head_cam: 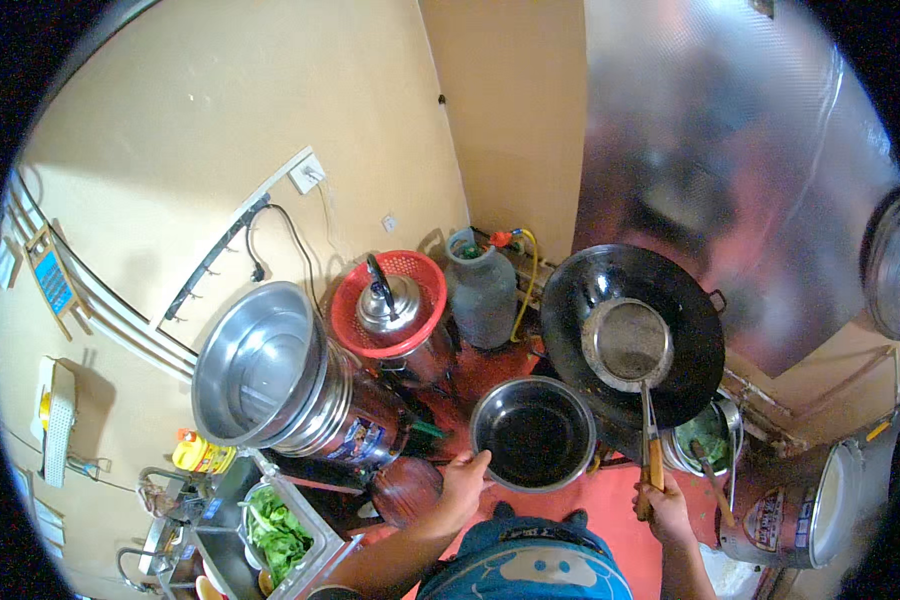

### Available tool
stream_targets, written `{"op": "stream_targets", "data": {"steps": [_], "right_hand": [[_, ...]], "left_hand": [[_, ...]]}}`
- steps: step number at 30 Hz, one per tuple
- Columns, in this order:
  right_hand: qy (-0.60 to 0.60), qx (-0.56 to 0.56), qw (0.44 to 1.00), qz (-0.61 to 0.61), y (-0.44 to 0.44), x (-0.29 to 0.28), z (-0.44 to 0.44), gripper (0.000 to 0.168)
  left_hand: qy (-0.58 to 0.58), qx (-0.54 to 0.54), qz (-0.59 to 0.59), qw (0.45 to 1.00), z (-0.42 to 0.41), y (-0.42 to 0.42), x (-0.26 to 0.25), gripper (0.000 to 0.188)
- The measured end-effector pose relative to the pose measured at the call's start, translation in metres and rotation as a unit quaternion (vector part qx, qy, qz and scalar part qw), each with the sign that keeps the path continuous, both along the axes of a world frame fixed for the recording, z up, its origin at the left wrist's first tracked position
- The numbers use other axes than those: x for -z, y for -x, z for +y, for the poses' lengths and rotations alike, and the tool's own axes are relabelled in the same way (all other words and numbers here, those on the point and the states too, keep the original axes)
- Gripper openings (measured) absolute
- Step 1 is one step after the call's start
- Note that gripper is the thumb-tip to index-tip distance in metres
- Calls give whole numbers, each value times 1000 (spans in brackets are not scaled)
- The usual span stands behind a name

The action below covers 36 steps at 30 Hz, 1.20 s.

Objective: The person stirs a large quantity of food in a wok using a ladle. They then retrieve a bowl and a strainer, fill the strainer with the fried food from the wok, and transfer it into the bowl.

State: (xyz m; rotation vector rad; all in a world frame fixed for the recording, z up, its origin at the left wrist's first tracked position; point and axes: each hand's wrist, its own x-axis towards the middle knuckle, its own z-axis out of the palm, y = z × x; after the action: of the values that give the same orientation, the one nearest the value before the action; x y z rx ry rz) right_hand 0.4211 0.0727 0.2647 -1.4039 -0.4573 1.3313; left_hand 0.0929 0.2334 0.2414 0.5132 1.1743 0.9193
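My left hand (465,484) grips the near left rim of a round stainless steel basin (487,450). The inside of the basin looks dark, and I cannot tell whether liquid stands in it. In my right hand (666,504) is the wooden handle of a round fine-mesh strainer (631,341). A second handle seems to lie along it in the same grip. The strainer's head is over the black wok (570,322), to the right of and beyond the basin. Whether the mesh touches the wok is unclear.
A wide metal bowl (259,367) sits on stacked pots at left. Behind are a red colander (345,330) holding a kettle and a gas cylinder (487,300). Leafy greens (277,536) lie by the sink at lower left. A large pot (780,517) stands at right.
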Motion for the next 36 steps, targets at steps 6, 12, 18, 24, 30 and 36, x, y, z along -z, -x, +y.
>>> {"op": "stream_targets", "data": {"steps": [6, 12, 18, 24, 30, 36], "right_hand": [[-6, 8, 995, -95, -18, 1, -8, 32], [-51, 13, 945, -321, -15, -40, -2, 29], [17, 42, 999, 7, 7, -96, 0, 11], [39, -26, 994, 96, 30, -119, 0, 12], [104, -139, 985, 20, 48, -92, -9, 22], [100, -206, 973, 13, 63, -93, 7, 51]], "left_hand": [[-17, -43, -5, 999, 5, 4, 1, 10], [-36, -73, -43, 996, 19, 7, -2, 7], [-38, -70, -67, 995, 32, -21, -14, 5], [-83, -74, -17, 994, 35, -41, -14, 9], [-11, -65, -17, 998, 45, -73, -16, 7], [-18, -33, -66, 997, 46, -74, -23, 16]]}}
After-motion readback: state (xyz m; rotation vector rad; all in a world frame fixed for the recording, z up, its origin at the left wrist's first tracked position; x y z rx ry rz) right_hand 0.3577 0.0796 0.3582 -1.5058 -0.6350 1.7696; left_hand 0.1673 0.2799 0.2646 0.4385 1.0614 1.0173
